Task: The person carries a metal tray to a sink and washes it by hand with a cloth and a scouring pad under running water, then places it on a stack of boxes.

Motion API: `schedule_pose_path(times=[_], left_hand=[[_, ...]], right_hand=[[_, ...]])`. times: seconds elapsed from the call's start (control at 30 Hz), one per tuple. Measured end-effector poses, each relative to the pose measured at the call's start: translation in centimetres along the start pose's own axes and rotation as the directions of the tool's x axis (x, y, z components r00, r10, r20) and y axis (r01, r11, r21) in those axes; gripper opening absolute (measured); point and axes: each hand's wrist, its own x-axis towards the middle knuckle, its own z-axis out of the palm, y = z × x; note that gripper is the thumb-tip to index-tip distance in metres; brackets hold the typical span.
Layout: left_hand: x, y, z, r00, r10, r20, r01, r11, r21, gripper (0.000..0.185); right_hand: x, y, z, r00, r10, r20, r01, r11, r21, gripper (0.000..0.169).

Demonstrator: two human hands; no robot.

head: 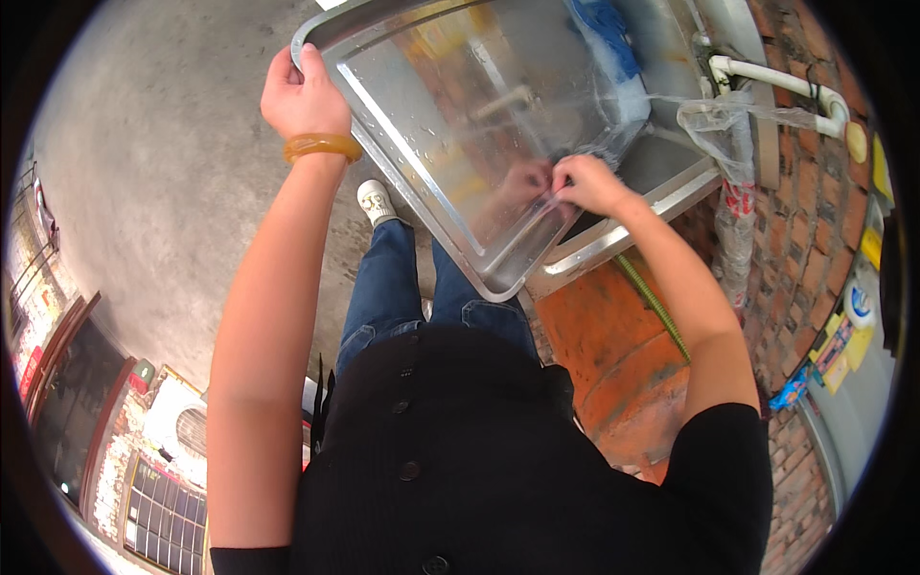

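My left hand (305, 97), with an amber-coloured bangle at the wrist, grips the rim of a large rectangular stainless steel tray (424, 154). Water drops dot the tray, which is tilted over the edge of a metal sink (665, 201). My right hand (589, 187) is at the tray's near right side, fingertips drawn together against the metal. Whatever may be between those fingertips is too small to make out. The shiny tray bottom mirrors this hand. Beside it, a greyish bristly patch shows, blurred. Something blue (611, 36), perhaps cloth or plastic, lies in the sink beyond the tray.
White plastic pipes (769, 68) and a pipe wrapped in clear plastic (737, 194) run along the brick wall (812, 215) at right. Below the sink are an orange board (611, 345) and a green ribbed hose (654, 305). Concrete floor (180, 180) stretches to the left.
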Motion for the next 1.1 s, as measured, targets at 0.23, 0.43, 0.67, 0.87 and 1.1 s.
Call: schedule_pose_path(times=[0.23, 0.43, 0.67, 0.87, 1.1], left_hand=[[0.2, -0.4, -0.4, 0.998, 0.062, 0.009, -0.062, 0.998, -0.002, 0.02], [0.5, -1.1, -1.4, 1.0, 0.01, 0.023, -0.011, 0.998, 0.058, 0.022], [0.4, -0.8, -0.4, 0.999, 0.049, 0.005, -0.049, 0.999, 0.008, 0.022], [0.0, -0.4, 0.2, 1.0, 0.007, 0.004, -0.007, 0.998, -0.065, 0.021], [0.0, -0.2, 0.4, 1.0, 0.007, -0.006, -0.007, 0.998, -0.057, 0.021]], right_hand=[[6.0, 25.1, -3.8, 0.848, 0.396, -0.352, -0.483, 0.852, -0.204, 0.012], [15.5, 22.1, -3.9, 0.179, 0.64, -0.748, -0.648, 0.648, 0.4, 0.056], [11.4, -4.6, 1.4, 0.545, -0.063, -0.836, 0.227, 0.971, 0.074, 0.029], [2.7, -14.3, 4.2, 0.843, -0.312, -0.438, 0.469, 0.826, 0.314, 0.025], [3.4, 3.2, 0.7, 0.821, 0.17, -0.546, 0.019, 0.946, 0.323, 0.027]])
